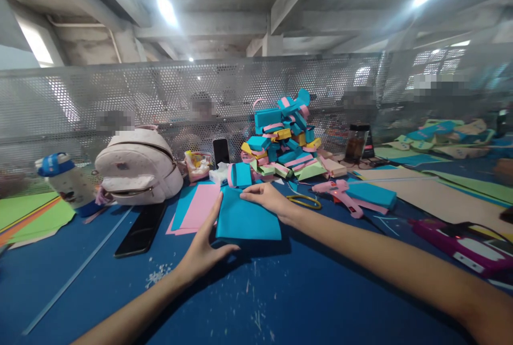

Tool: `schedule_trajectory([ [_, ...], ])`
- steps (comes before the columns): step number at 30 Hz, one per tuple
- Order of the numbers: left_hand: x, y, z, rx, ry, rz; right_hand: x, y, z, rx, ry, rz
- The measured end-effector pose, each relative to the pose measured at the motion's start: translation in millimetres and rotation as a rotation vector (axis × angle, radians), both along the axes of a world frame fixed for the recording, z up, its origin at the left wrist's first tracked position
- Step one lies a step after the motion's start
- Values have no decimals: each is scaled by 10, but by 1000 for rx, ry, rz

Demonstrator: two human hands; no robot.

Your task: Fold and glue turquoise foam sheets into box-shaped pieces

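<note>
Holds left hand (203,248) spread wide along left edge of bright-blue folded paper sheet (249,218), centre; pinches far edge with right hand (269,199). Could skew fold through uneven pressure, or topple far heap of blue, pink, yellow paper pieces (284,144) by overreaching.

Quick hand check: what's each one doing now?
Left hand: open, thumb spread, alongside the blue paper.
Right hand: fingertips at the paper's upper part; whether pinching, cannot tell.

Both forearms (340,243) reach toward the surface's (332,297) far edge; left hand (206,246) open, thumb spread wide; right hand (266,198) pinching, fingers bent.
</note>
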State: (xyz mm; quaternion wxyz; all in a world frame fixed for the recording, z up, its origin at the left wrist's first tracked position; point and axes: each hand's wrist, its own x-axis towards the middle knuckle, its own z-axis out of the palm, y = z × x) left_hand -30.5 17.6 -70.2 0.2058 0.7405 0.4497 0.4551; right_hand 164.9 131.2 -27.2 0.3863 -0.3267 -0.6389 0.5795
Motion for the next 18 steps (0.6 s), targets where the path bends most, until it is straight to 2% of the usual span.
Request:
schedule_trajectory([
  [9,29,-25,129,146,-18,33,-64,46,-147,-173,12,52],
  [18,67,-68,241,142,-110,68,-147,18,-270,-316,7,151],
])
